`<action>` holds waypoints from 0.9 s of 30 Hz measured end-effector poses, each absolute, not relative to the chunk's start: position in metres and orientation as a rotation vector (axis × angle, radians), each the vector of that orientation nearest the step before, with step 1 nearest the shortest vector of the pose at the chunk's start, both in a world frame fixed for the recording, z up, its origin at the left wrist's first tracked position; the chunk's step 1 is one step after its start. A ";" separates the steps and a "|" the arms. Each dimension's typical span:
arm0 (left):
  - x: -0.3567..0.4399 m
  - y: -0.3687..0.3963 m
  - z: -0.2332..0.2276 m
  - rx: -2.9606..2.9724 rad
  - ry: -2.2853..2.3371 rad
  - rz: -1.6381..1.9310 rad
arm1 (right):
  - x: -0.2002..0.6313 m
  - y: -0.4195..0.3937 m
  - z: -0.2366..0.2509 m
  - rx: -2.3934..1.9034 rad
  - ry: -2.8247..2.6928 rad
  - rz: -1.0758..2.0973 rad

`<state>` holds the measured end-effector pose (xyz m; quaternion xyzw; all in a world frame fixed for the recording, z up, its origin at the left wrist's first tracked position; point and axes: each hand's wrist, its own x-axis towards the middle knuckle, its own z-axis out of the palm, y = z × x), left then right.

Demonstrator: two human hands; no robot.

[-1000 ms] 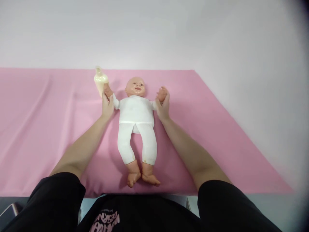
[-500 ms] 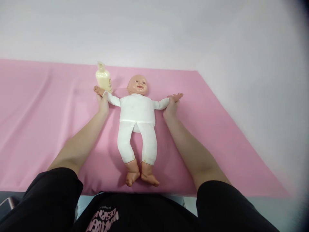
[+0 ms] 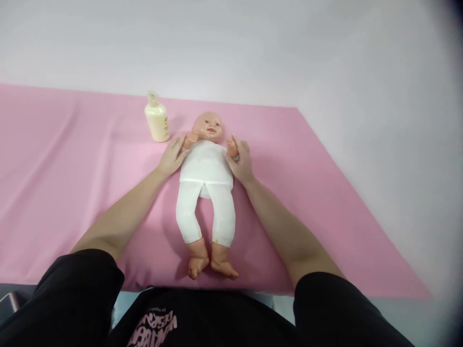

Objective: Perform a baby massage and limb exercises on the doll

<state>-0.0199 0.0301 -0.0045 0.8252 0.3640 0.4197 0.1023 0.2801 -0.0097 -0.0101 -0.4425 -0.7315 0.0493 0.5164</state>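
Observation:
A baby doll (image 3: 206, 166) in a white top and trousers lies on its back, its head away from me and its bare feet towards me. My left hand (image 3: 172, 155) is closed around the doll's arm on the left, beside its shoulder. On the other side, my right hand (image 3: 241, 160) grips the other arm at the wrist, thumb near the doll's chest. Both doll arms are folded up, with the small fists beside the chin. The doll's sleeves are mostly hidden by my hands.
Behind my left hand a pump bottle (image 3: 158, 123) of pale yellow liquid stands upright. Everything rests on a pink sheet (image 3: 72, 193), which has some creases at left. A white surface or wall (image 3: 231, 48) lies beyond its far edge.
Both hands have moved inward, bringing the doll's arms from stretched out sideways to folded beside its chest and chin. The doll's body and the bottle have stayed in place.

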 end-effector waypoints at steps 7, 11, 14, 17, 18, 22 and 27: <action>-0.012 0.022 0.005 2.651 1.053 0.948 | 0.276 -0.018 0.002 -1.024 -2.032 0.099; -0.011 0.021 0.005 2.636 1.069 0.940 | 0.275 -0.019 0.003 -1.052 -2.047 0.121; -0.011 0.022 0.003 2.534 1.056 1.053 | 0.274 -0.019 0.001 -1.075 -1.970 0.152; -0.013 0.023 0.001 2.339 1.032 1.299 | 0.273 -0.018 -0.001 -1.060 -1.755 0.224; -0.014 0.024 0.000 2.255 1.032 1.394 | 0.274 -0.016 -0.002 -1.040 -1.666 0.251; -0.021 0.032 -0.004 1.819 1.098 1.719 | 0.284 -0.001 -0.010 -0.991 -1.355 0.276; -0.032 0.052 -0.010 1.108 1.256 1.823 | 0.314 0.032 -0.038 -1.088 -0.983 0.385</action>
